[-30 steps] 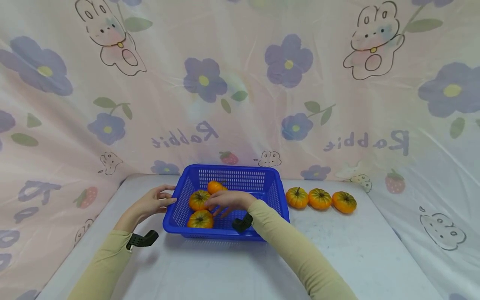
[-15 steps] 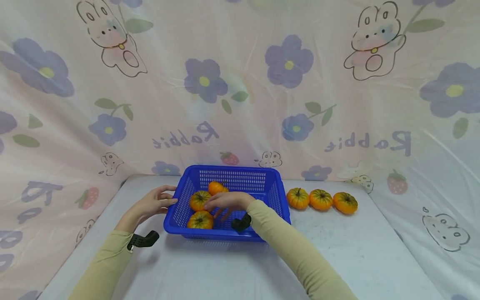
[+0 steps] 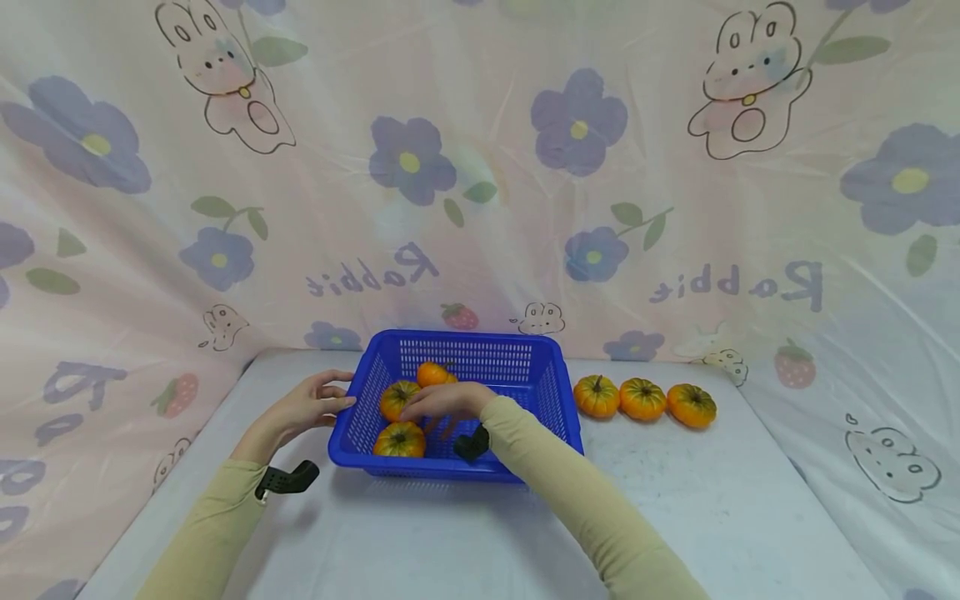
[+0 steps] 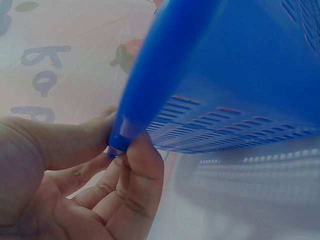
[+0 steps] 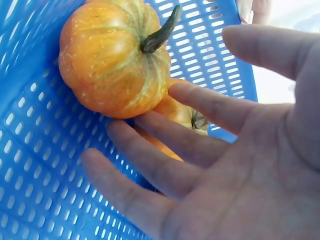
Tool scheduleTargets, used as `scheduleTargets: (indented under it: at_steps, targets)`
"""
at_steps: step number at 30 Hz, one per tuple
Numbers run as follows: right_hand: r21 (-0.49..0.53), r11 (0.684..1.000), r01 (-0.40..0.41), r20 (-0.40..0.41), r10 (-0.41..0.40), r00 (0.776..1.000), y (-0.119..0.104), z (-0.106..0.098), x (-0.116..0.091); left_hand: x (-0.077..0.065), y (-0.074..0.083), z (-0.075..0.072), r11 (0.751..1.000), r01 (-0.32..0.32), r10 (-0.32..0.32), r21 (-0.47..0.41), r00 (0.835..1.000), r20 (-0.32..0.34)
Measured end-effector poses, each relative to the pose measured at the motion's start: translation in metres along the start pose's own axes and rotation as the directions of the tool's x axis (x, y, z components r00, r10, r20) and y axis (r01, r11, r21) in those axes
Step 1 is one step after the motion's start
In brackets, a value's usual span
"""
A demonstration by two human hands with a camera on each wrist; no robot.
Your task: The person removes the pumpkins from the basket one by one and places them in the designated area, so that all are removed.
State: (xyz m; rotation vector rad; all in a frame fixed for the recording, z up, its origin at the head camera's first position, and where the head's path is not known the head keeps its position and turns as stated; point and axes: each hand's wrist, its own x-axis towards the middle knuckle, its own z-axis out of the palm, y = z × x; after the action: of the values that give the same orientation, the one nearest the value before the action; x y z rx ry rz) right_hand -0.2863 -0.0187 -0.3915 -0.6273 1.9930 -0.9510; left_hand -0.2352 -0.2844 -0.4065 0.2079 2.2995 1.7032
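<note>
A blue perforated plastic basket point(image 3: 465, 472) stands on the table with three small orange-green pumpkins along its left side: a far one point(image 3: 435, 374), a middle one point(image 3: 395, 398) and a near one point(image 3: 400, 440). My left hand point(image 3: 306, 407) pinches the basket's left rim between thumb and fingers; the left wrist view shows this grip on the rim point(image 4: 150, 80). Inside the basket, my right hand point(image 3: 452, 402) has its fingers spread, fingertips right at the pumpkins. In the right wrist view one pumpkin point(image 5: 112, 57) lies just beyond the fingertips, and another point(image 5: 177, 110) is partly hidden behind the fingers.
Right of the basket, three more pumpkins sit in a row on the white table point(image 3: 720, 517): a left one point(image 3: 597, 397), a middle one point(image 3: 642, 399) and a right one point(image 3: 692, 406). A printed curtain point(image 3: 495, 233) hangs behind the table and at its sides.
My right hand has moved slightly left inside the basket, and the near pumpkin has shifted a little left. The left hand has stayed at the rim.
</note>
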Motion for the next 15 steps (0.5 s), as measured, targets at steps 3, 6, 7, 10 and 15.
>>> scheduleTargets:
  at_steps: [3,6,7,10,15]
  targets:
    - [-0.001,1.0,-0.003,0.0,0.003,1.0,0.0,0.0002,0.0024,-0.0002,0.0006,0.0008,1.0,0.001,-0.001,0.006,1.0,-0.006]
    - [0.002,1.0,-0.005,-0.003,0.005,1.0,-0.0002,-0.0002,0.0034,-0.0003,0.0012,0.0009,1.0,-0.004,0.004,0.011,1.0,-0.007]
    - [0.0,1.0,-0.004,-0.002,0.004,1.0,-0.0002,-0.0003,0.0036,-0.0004,0.0014,0.001,1.0,-0.004,0.004,0.012,1.0,-0.008]
    - [-0.006,1.0,0.001,0.001,-0.001,1.0,0.0001,-0.0007,0.0034,-0.0004,0.0015,0.0009,1.0,-0.002,0.002,0.017,1.0,-0.009]
    - [-0.013,1.0,0.009,0.009,-0.009,1.0,0.0016,-0.0009,0.0032,0.0001,-0.0005,0.0005,1.0,0.014,-0.013,0.024,1.0,-0.023]
